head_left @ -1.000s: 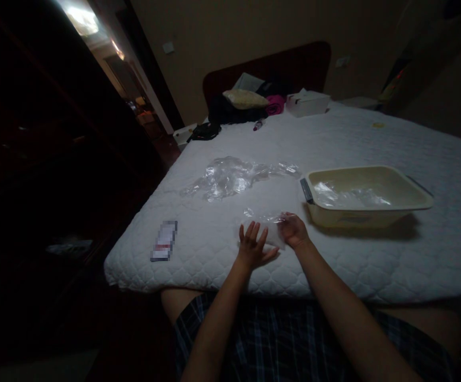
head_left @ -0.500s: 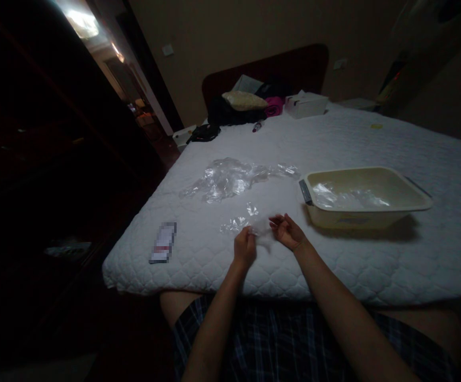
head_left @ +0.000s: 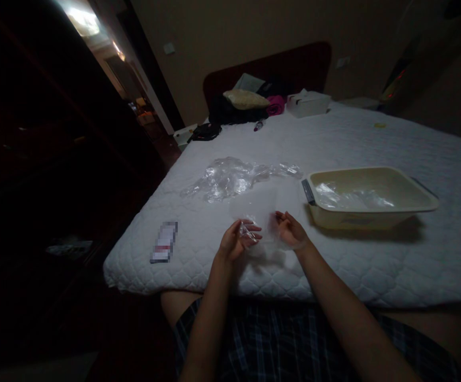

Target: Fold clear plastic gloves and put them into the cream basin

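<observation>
Left hand [head_left: 236, 241] and right hand [head_left: 289, 231] part-open at thin clear plastic [head_left: 249, 232], grip unclear on both, white quilted bed [head_left: 341, 270] beneath, cream basin [head_left: 325, 218] near the right

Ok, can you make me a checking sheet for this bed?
Surface: white quilted bed cover.
Things in use: thin clear plastic film; crumpled clear plastic heap beyond; cream rectangular basin with grey handles, shiny clear plastic inside.
Clutter: pixelated flat rectangle at left; white box, beige cushion, magenta roll at far end.
Hands: left hand and right hand at the film, fingers loosely curved; grip unclear.
Cables: nothing seen.
Surroundings: dimly lit; dark reddish headboard; bright doorway left.
</observation>
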{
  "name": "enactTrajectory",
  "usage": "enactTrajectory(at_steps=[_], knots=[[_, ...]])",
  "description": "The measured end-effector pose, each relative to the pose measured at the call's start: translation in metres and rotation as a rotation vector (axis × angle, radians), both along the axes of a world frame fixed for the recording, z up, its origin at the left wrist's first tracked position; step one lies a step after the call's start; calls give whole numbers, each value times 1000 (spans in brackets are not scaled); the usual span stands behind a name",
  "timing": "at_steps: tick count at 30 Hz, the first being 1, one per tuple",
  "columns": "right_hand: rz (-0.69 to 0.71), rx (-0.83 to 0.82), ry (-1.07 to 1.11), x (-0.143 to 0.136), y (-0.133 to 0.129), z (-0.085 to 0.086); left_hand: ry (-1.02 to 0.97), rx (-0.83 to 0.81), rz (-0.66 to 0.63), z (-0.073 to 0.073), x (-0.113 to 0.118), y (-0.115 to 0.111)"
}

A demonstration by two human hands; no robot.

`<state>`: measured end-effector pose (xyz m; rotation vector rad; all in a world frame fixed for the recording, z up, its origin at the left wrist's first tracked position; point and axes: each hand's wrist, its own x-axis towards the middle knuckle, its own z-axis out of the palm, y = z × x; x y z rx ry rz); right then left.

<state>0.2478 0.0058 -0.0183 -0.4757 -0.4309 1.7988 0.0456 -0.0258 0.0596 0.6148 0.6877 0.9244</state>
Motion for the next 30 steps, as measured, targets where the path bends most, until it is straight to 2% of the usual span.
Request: enactTrajectory(at_steps=[2,7,10,18,22,26,30], knots=[[-1,0,-9,0,0,1,-34,-11,-6,-7,-3,6],[24,12,-76,-2,-2,4,-43,-163,29,-51,-11,25],[42,21,-159,-5,-2,5,-94,-159,100,-67,-15,29],[-6,6,-306,-15,-2,5,-23,-133,108,-66,-11,24],[-26,9,-568,-20,2,6,-34,-155,120,-66,-11,25],[-51,142,-850,-19,8,5,-19,-174,135,-62,-11,24],[-135,140,-864,-15,10,2,75,-137,125,-60,-4,25]])
